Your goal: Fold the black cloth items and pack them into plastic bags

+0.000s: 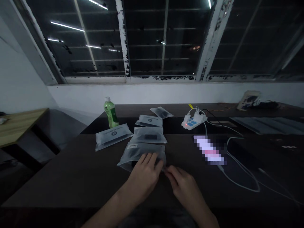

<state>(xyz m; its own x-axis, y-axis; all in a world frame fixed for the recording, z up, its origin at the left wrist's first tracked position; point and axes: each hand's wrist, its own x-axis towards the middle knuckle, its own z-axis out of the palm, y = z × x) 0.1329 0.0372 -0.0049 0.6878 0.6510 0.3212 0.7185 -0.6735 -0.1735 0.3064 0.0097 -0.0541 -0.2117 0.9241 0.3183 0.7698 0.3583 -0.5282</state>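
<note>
A frosted plastic pouch [137, 152] with a dark item inside lies on the dark table [71, 177] right in front of me. My left hand [143, 177] rests on its near edge, fingers bent and pressing down on it. My right hand [184, 186] sits just to the right, its fingertips pinched at the pouch's near right corner. More pouches of the same kind lie beyond: one [149, 135] directly behind, one [112, 136] to the left, one [150, 120] further back and one [161, 112] at the far end.
A green bottle [110, 112] stands at the back left. A white power strip [193, 121] with a red light sits back right; white cables [239, 177] run over the table's right side beside a lit phone [209, 149]. A wooden table [19, 125] stands left.
</note>
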